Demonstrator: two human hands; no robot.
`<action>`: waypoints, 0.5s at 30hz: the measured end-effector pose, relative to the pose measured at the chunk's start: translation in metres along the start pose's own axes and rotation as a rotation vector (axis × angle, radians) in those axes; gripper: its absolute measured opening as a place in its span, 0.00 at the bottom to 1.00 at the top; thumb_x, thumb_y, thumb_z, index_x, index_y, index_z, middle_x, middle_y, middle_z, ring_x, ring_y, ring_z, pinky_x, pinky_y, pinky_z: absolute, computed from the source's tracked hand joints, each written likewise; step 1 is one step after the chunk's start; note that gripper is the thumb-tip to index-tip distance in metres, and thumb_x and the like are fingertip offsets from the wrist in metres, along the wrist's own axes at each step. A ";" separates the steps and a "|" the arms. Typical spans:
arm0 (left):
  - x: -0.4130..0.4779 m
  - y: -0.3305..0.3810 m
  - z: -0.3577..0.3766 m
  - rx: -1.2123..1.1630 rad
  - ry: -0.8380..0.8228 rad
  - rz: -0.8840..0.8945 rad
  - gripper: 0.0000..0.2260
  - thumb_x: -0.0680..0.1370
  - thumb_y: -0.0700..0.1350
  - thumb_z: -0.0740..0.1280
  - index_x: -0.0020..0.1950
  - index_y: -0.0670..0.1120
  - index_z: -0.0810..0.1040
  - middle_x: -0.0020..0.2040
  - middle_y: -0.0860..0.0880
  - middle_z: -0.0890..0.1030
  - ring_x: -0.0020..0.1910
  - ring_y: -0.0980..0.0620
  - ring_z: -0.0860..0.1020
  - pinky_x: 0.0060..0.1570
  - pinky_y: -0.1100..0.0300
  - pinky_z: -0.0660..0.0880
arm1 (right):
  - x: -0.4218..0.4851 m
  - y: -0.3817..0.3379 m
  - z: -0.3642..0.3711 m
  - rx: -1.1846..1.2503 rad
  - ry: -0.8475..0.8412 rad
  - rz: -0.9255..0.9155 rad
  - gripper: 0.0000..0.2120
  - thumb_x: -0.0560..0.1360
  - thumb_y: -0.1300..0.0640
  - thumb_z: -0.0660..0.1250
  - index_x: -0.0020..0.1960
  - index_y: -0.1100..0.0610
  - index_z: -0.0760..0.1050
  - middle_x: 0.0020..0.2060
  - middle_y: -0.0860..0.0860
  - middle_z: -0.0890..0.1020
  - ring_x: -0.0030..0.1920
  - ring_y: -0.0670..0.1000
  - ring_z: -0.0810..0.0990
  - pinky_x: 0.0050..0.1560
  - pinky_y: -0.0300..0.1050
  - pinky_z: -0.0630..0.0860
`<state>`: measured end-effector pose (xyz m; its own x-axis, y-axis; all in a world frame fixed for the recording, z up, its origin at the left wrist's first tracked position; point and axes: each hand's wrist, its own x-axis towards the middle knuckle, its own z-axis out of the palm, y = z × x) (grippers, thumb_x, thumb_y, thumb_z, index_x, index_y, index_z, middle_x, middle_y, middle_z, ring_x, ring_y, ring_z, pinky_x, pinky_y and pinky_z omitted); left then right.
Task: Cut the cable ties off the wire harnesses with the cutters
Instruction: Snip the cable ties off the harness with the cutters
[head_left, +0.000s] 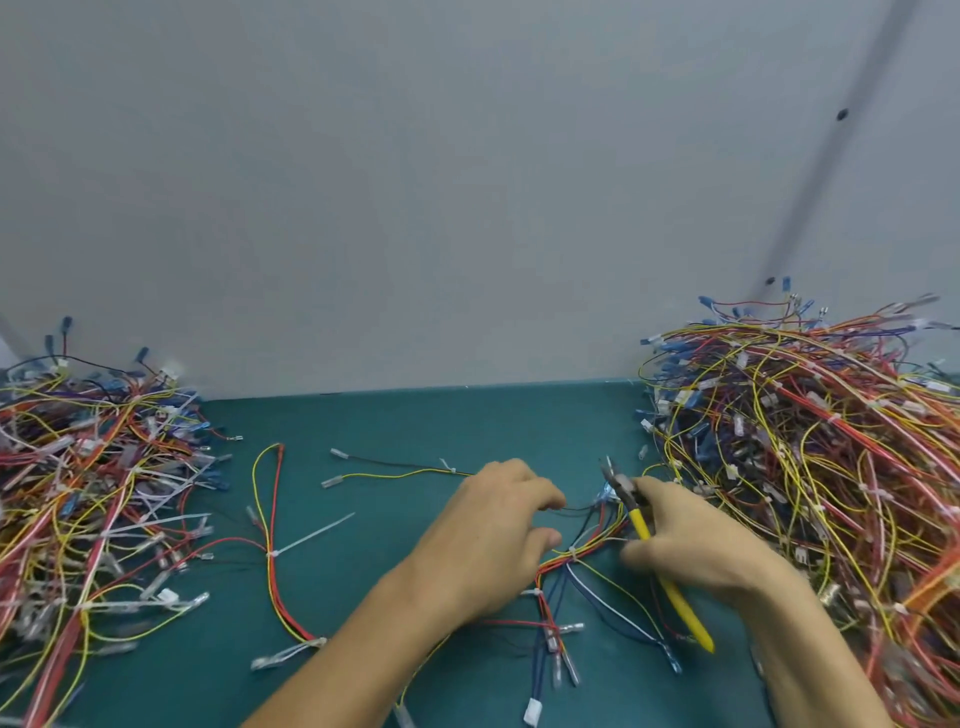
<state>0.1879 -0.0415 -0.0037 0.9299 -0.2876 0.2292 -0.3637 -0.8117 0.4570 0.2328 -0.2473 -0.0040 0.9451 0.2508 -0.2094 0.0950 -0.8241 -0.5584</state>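
Item: harness (589, 548), red, yellow, blue and black wires, lying on the mat (415, 426) between the two hands; a white tie (572, 554) binds it at the middle.
Left hand (498, 530): fingers curled, pinching the harness wires near their upper end.
Right hand (691, 540): wrapped round the cutters (642, 525), yellow handles; the tip points up and away, above the tie and clear of it; the jaws are blurred.
Loose harness (272, 566): left of the hands, with a long-tailed tie.
Left pile (93, 493) and right pile (810, 441): tangled harnesses at the mat's edges.
Wall (467, 208): grey, behind.
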 end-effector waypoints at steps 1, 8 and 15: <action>0.005 -0.003 0.005 -0.026 0.003 0.009 0.13 0.77 0.50 0.67 0.61 0.51 0.77 0.57 0.53 0.76 0.59 0.56 0.72 0.62 0.63 0.66 | 0.000 -0.002 0.002 -0.047 0.031 0.008 0.12 0.65 0.56 0.70 0.46 0.56 0.73 0.37 0.51 0.77 0.36 0.50 0.75 0.39 0.47 0.73; 0.020 -0.009 0.033 0.033 -0.135 -0.017 0.12 0.76 0.53 0.68 0.55 0.48 0.80 0.52 0.47 0.78 0.55 0.46 0.75 0.55 0.52 0.73 | -0.002 -0.003 0.016 -0.163 0.145 -0.017 0.04 0.72 0.54 0.65 0.42 0.55 0.75 0.37 0.52 0.79 0.42 0.54 0.76 0.38 0.45 0.68; 0.021 -0.014 0.061 -0.214 0.028 -0.128 0.07 0.75 0.50 0.68 0.48 0.50 0.83 0.44 0.49 0.81 0.48 0.50 0.77 0.49 0.59 0.72 | -0.013 -0.004 0.033 -0.348 0.225 -0.011 0.06 0.78 0.49 0.56 0.49 0.51 0.67 0.49 0.53 0.75 0.55 0.58 0.76 0.47 0.47 0.69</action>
<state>0.2161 -0.0670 -0.0572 0.9685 -0.1723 0.1800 -0.2487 -0.7140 0.6545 0.2104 -0.2305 -0.0252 0.9845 0.1753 -0.0021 0.1693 -0.9541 -0.2469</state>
